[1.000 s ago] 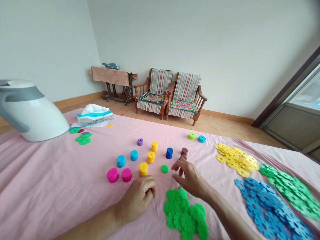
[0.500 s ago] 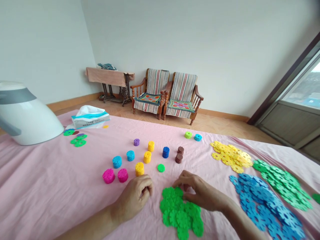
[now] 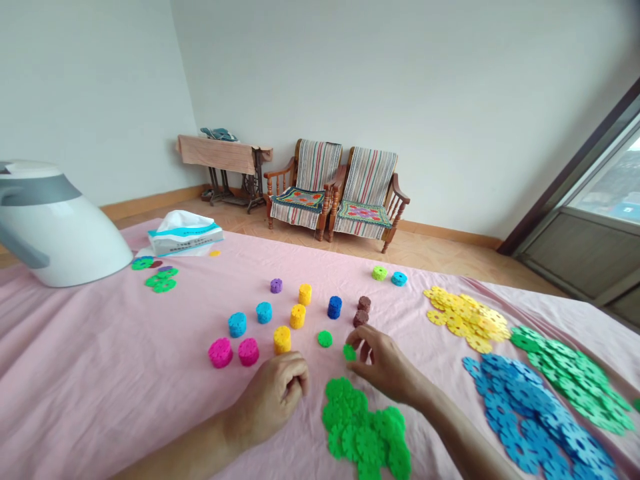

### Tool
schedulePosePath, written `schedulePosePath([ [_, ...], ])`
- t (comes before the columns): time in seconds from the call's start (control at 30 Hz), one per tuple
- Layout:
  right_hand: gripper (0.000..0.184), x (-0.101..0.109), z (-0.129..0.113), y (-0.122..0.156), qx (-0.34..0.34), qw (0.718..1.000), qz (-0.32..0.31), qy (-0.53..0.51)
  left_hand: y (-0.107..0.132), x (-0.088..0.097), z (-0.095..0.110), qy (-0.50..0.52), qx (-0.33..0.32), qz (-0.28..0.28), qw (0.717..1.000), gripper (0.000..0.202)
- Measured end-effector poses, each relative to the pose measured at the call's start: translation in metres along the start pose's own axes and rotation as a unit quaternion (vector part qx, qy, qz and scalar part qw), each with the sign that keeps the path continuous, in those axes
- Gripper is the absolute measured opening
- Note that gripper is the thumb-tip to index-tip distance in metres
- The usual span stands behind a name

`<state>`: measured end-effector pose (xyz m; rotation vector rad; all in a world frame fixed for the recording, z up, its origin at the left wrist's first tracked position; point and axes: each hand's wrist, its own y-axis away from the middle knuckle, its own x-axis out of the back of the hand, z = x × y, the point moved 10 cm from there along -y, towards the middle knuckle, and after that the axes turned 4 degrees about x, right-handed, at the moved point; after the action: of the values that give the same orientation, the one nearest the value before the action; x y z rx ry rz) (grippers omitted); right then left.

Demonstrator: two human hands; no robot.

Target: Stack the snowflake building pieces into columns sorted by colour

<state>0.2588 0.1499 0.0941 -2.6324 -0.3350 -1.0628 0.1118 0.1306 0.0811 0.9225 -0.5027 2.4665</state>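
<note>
My right hand [image 3: 383, 363] pinches a green snowflake disc [image 3: 349, 352] between thumb and fingertips, just above the cloth. Left of it a single green disc or low stack [image 3: 325, 339] lies flat. A loose pile of green discs [image 3: 363, 427] spreads below, between my two wrists. My left hand [image 3: 283, 387] rests curled in a loose fist on the cloth; its inside is hidden. Right behind its knuckles is a yellow stack [image 3: 282, 339], with two pink stacks [image 3: 221, 353] to the left. Brown stacks [image 3: 361, 318] stand just beyond my right fingertips, and a dark blue stack [image 3: 335, 307] is nearby.
Heaps of yellow [image 3: 467, 317], blue [image 3: 535, 413] and green discs [image 3: 575, 380] lie on the right. A white-grey jug [image 3: 75, 227] and a tissue box [image 3: 185, 239] stand at the left on the pink cloth [image 3: 100, 373]. Two wooden chairs [image 3: 370, 193] are beyond the table.
My right hand has lifted off the green pile and moved forward with a green disc in its fingers. My left hand keeps its pose; the view has shifted slightly.
</note>
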Motion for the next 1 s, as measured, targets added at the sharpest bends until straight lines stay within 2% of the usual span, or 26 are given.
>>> schedulePosePath([
  [0.17, 0.017, -0.015, -0.004, -0.024, 0.0, 0.997, 0.08, 0.01, 0.0, 0.001, 0.001, -0.001, 0.001, -0.005, 1.0, 0.026],
  [0.3, 0.019, -0.023, 0.001, -0.033, -0.01, 0.993, 0.113, 0.022, 0.001, 0.002, 0.001, -0.006, 0.005, -0.006, 1.0, 0.026],
  [0.53, 0.02, -0.029, 0.004, -0.037, -0.016, 0.994, 0.092, 0.05, 0.001, 0.001, 0.001, -0.009, 0.004, -0.005, 1.0, 0.026],
  [1.0, 0.023, -0.03, 0.006, -0.039, -0.01, 0.994, 0.087, 0.062, 0.001, 0.001, 0.001, -0.01, 0.002, -0.008, 1.0, 0.026],
])
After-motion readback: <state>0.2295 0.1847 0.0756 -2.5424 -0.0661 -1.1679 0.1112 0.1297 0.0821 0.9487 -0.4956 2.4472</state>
